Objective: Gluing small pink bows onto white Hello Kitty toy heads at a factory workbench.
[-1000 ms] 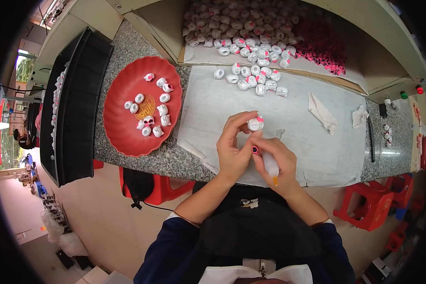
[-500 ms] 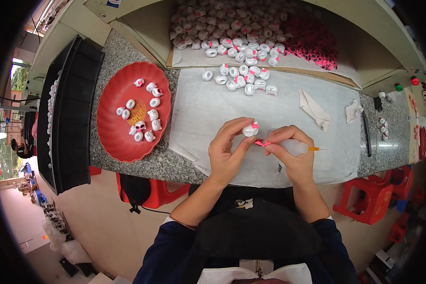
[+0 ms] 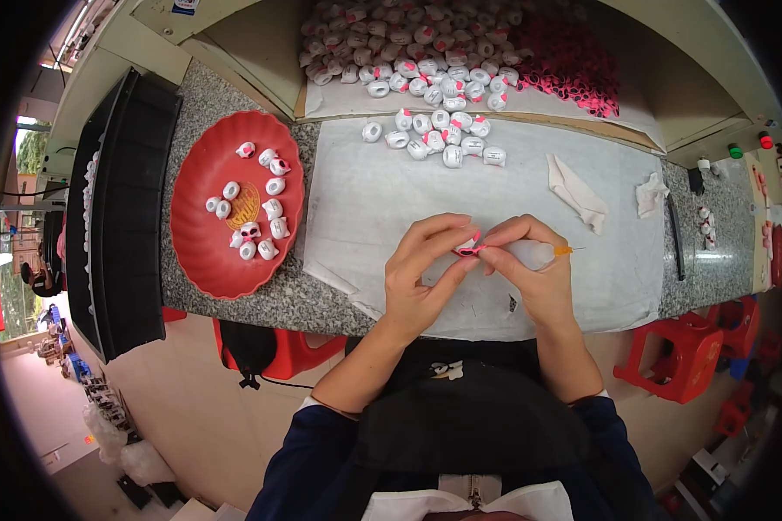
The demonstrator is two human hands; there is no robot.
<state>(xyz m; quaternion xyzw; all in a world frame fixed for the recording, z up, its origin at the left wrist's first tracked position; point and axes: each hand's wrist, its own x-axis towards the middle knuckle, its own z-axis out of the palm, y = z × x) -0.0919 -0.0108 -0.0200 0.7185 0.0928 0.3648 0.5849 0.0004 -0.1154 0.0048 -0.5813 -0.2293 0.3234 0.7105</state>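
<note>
My left hand [image 3: 411,276] pinches a small white figure head with a pink bow [image 3: 472,240] between thumb and fingers, above the paper sheet. My right hand [image 3: 537,282] presses a pink glasses-shaped piece [image 3: 469,252] against the front of that head with its fingertips. Tucked in the same right hand is a translucent squeeze bottle [image 3: 533,253], its orange needle tip pointing right. The fingers hide much of the head and of the pink piece.
Farther off on the white paper [image 3: 347,208] stand several white heads [image 3: 452,156], before a shelf heaped with heads and pink pieces [image 3: 569,74]. A scalloped red tray [image 3: 200,260] holding heads lies left, beside a black bin [image 3: 130,217]. Crumpled tissue [image 3: 575,195] rests right.
My hands have come together. The white head has turned and lowered, and the pink piece, earlier apart from it, now touches it. The view has shifted slightly.
</note>
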